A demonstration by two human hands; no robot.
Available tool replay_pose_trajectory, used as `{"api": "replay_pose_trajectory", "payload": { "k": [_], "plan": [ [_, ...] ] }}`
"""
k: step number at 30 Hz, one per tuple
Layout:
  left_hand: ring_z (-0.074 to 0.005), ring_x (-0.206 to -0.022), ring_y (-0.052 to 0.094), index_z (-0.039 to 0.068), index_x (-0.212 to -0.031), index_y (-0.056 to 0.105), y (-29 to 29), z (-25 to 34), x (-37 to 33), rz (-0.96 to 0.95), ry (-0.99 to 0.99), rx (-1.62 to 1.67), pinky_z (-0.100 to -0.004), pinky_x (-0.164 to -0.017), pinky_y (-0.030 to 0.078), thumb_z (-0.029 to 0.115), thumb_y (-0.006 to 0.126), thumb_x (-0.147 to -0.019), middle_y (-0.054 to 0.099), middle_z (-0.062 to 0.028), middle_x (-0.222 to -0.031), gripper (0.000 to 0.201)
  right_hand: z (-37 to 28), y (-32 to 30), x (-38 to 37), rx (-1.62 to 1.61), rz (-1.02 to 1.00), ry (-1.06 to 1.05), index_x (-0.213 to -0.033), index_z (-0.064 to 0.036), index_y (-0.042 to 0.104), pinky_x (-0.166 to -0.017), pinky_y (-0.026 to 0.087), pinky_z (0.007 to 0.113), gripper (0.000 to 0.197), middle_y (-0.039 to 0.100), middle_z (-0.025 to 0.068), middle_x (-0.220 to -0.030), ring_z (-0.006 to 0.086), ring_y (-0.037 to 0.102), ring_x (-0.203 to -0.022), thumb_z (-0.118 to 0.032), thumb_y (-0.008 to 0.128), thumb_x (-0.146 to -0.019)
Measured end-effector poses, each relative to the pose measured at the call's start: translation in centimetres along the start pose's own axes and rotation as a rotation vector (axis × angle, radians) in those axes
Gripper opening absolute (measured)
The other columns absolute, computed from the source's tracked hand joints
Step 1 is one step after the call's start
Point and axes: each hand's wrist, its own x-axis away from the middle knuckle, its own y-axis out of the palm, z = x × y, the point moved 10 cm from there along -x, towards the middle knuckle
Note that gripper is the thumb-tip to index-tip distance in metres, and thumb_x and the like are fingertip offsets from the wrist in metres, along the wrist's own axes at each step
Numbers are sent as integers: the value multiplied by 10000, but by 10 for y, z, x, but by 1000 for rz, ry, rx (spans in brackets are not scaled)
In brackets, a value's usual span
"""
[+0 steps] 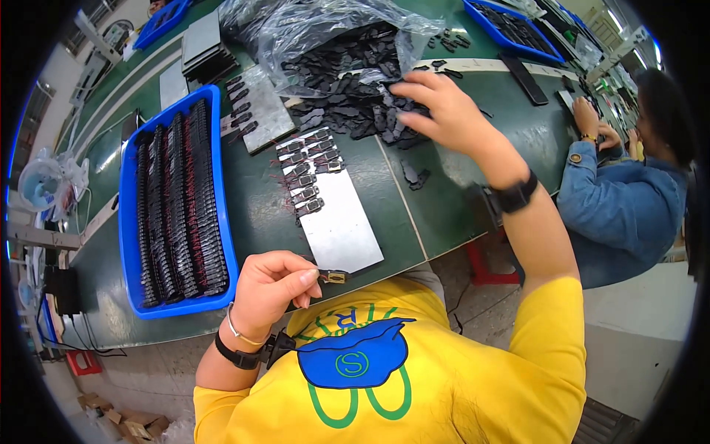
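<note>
My left hand point(277, 287) pinches a small rectangular part with a gold-coloured face point(334, 277) between thumb and forefinger, just off the table's front edge. My right hand point(447, 111) is stretched over a heap of flat black plastic pieces point(370, 111), its fingers apart and no piece visible in them. The heap spills from a clear plastic bag point(270, 44). Between my hands lies a silvery metal plate point(344, 229). Two rows of small black parts with thin red wires point(305, 177) sit on its far half. A few loose black pieces point(414, 175) lie right of the plate.
A blue tray point(127, 222) packed with rows of black parts stands on the left. Behind it are another metal plate point(265, 111) with black parts and a stack of plates point(203, 48). A dark phone-like slab point(523, 80) lies far right. A co-worker point(621, 192) sits at right.
</note>
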Motion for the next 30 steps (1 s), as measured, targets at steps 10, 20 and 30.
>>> {"api": "replay_pose_trajectory", "payload": {
  "k": [10,20,30],
  "plan": [
    [-93,-573,594,-28,-868,676,-10,-3,4,29,20,73,-200,-532,488,43,649,-871,679,-101,-731,77,-45,35,48,6,-255,-31,-1171,-128,617,-968,425,448,416,543,142,-1271,344,517,-1149,-224,710,-777],
    [-94,-577,602,-26,-869,675,-12,-4,5,32,-6,16,-201,-537,496,39,647,-870,681,-105,-736,70,-23,-13,92,69,-166,-12,-1140,-96,626,-984,400,452,490,546,128,-1272,340,502,-1175,-294,773,-717],
    [-99,-558,609,-28,-885,668,-10,-1,5,21,58,48,-197,-517,499,51,651,-874,684,-117,-736,81,-33,-12,93,-137,-13,187,-986,-54,664,-796,483,371,349,624,101,-969,302,582,-917,-188,786,-688]
  ]
}}
